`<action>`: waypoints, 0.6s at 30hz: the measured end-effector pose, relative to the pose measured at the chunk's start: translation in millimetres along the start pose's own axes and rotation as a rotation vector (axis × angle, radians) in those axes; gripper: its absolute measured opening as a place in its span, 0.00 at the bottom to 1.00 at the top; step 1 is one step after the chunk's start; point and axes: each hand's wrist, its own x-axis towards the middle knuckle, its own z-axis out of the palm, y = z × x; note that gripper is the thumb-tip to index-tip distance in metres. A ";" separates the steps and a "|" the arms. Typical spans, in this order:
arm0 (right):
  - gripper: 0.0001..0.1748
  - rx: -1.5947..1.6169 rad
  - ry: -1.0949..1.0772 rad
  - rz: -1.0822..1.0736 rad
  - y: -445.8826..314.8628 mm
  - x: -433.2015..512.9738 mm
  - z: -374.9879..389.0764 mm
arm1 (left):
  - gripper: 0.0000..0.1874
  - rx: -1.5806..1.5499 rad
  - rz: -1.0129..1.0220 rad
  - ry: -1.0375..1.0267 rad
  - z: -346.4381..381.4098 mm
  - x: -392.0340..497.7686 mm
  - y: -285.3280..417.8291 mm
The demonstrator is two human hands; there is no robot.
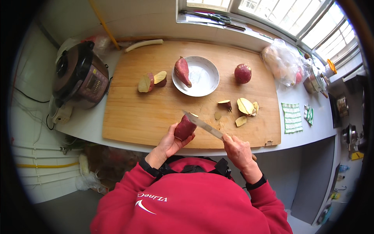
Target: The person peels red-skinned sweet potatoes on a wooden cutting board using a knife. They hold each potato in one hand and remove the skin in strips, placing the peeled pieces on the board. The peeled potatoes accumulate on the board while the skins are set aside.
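My left hand (pixel 172 144) holds a red-skinned sweet potato (pixel 185 127) above the front part of the wooden board (pixel 128 122). In my right hand (pixel 238 149) is the handle of a kitchen knife (pixel 206 126). Its blade reaches up and left across the top of the sweet potato, where a little pale flesh shows. Whether the edge is in the flesh I cannot tell. Right of the blade lie a cut end piece (pixel 224 104), a larger pale-faced piece (pixel 245 106) and thin slices (pixel 241 121).
A white bowl (pixel 206 76) holds part of a whole sweet potato (pixel 182 71). Cut halves (pixel 146 82) lie left of it, a round one (pixel 242 73) right. An electric pressure cooker (pixel 81 76) stands left; a plastic bag (pixel 282 63) and a green-striped cloth (pixel 292 118) are at the right.
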 end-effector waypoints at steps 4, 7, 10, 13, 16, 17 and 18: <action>0.06 -0.090 -0.075 0.009 -3.6 -2.5 1.0 | 0.27 0.122 0.040 0.054 11.1 8.3 -16.2; 0.09 -0.098 -0.163 0.022 1.7 -5.0 1.1 | 0.26 0.252 0.038 0.103 19.1 9.4 -19.4; 0.09 -0.078 -0.206 0.028 6.4 -8.7 -0.3 | 0.25 0.359 -0.006 0.103 21.3 8.8 -16.8; 0.09 -0.048 -0.257 0.031 8.7 -9.9 -0.9 | 0.25 0.454 -0.013 0.124 21.9 8.7 -19.3; 0.09 -0.051 -0.278 0.018 7.0 -5.5 1.7 | 0.25 0.495 0.083 0.183 26.2 7.7 -30.6; 0.09 -0.056 -0.282 0.018 5.3 -3.3 2.7 | 0.25 0.495 0.089 0.197 28.3 7.1 -33.0; 0.08 -0.083 -0.325 0.024 3.5 -0.8 3.6 | 0.25 0.488 0.095 0.226 30.7 6.7 -34.8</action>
